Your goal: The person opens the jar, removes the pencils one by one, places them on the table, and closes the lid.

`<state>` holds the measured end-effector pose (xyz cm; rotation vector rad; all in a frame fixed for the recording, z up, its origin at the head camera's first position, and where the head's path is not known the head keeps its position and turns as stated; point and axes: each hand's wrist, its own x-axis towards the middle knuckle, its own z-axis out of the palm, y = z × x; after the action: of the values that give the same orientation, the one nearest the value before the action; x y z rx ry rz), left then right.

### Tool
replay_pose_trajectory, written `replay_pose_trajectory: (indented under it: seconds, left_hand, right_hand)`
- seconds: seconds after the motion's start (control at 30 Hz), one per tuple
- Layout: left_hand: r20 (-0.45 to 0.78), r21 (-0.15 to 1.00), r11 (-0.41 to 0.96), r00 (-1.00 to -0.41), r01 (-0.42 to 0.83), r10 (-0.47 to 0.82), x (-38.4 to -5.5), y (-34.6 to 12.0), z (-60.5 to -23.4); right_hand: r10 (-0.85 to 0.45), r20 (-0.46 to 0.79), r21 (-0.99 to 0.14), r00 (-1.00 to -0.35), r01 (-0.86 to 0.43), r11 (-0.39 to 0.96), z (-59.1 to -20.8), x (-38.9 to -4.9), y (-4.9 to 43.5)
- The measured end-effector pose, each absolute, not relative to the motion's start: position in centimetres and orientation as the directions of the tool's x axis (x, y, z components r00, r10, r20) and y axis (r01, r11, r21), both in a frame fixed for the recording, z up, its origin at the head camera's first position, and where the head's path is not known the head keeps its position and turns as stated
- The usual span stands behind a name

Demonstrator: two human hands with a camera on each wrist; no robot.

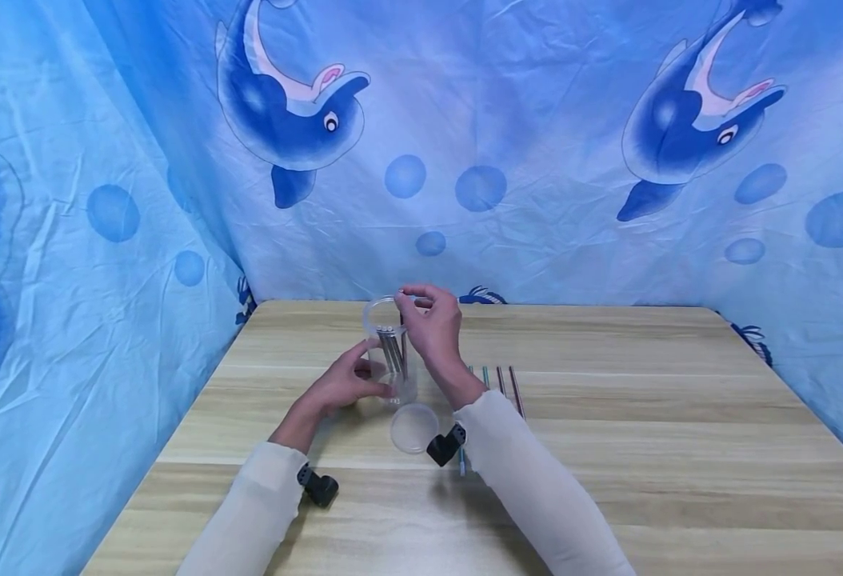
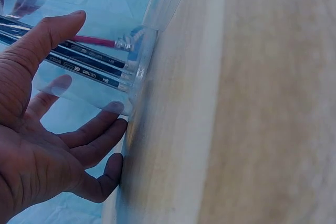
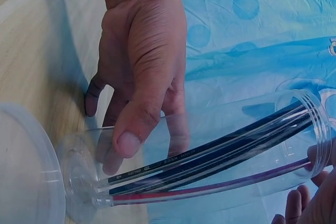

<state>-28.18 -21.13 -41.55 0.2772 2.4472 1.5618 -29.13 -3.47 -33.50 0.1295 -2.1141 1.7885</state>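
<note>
A clear plastic jar stands on the table with several dark pencils leaning inside it. Thumb and fingers of my left hand grip it low on its side. At the rim, my right hand pinches the upper end of a red pencil, whose lower end reaches the bottom of the jar. In the left wrist view, the silver ends of the dark pencils sit close to the jar's base. A round translucent lid lies on the table just in front of the jar.
Right of the jar lie several more pencils, among them a teal pencil and a dark red pencil, partly hidden by my right forearm. A blue dolphin-print curtain hangs behind and beside the wooden table.
</note>
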Motion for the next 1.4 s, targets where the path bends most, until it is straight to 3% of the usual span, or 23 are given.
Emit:
replay_pose_trajectory:
  seconds: [0.53,0.97,1.4]
  left_hand:
    - [-0.074,0.909,0.414,-0.962,0.042,0.261,-28.1,-21.0,-41.7]
    - [-0.085,0.895,0.444,-0.965,0.035,0.248,-28.1,-20.8,-41.6]
    - [-0.108,0.902,0.432,-0.964,0.008,0.244,-28.1,-21.0,-41.6]
  right_hand:
    - [0.17,0.43,-0.898,-0.887,-0.399,0.188,-33.3,-28.9,-3.4]
    - [0.128,0.507,-0.861,-0.853,-0.509,0.021,-32.3,-28.3,-3.2]
    - [0.212,0.478,-0.84,-0.852,-0.514,-0.172,-30.6,-27.0,-2.4]
